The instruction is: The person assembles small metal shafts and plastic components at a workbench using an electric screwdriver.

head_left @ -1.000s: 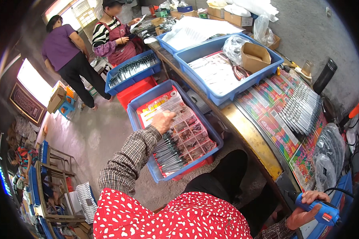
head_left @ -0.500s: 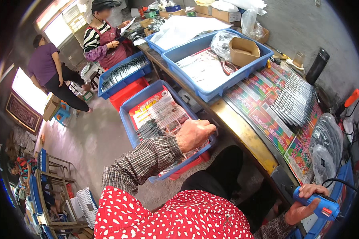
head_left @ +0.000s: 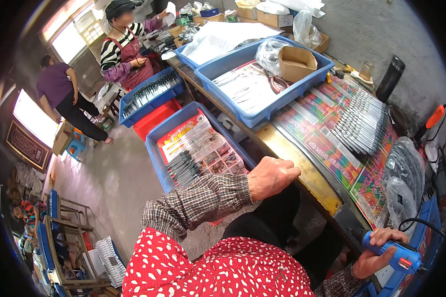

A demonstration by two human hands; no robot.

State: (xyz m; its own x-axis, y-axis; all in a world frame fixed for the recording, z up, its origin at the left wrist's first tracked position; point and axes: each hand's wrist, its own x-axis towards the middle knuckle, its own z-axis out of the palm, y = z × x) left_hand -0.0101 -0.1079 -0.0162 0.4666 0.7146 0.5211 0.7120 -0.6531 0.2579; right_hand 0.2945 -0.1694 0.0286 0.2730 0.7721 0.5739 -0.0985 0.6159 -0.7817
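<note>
My right hand (head_left: pixel 372 255), at the lower right by the bench's near end, is wrapped round a blue corded power tool (head_left: pixel 392 250). Over the bench's yellowed metal edge is my left hand (head_left: pixel 273 177), its fingers pinched together; what they hold, if anything, is hidden. Beyond that hand, a low blue tray (head_left: pixel 156 157) carries slim dark-and-silver pieces (head_left: pixel 184 167) on a red printed sheet. On the bench, rows of slim silvery pieces with dark ends (head_left: pixel 362 123) lie on colourful printed sheets (head_left: pixel 302 119).
A large blue tray (head_left: pixel 256 119) on the bench holds a cut-open cardboard box (head_left: pixel 297 64), red-handled pliers (head_left: pixel 277 84) and papers. A black flask (head_left: pixel 390 79), an orange-handled tool (head_left: pixel 433 118) and plastic bags (head_left: pixel 405 168) line the wall side. Two people stand at the far left.
My left hand has moved from above the low blue tray rightward and nearer, to the bench edge. My right hand keeps its hold on the power tool. The aproned person has raised an arm.
</note>
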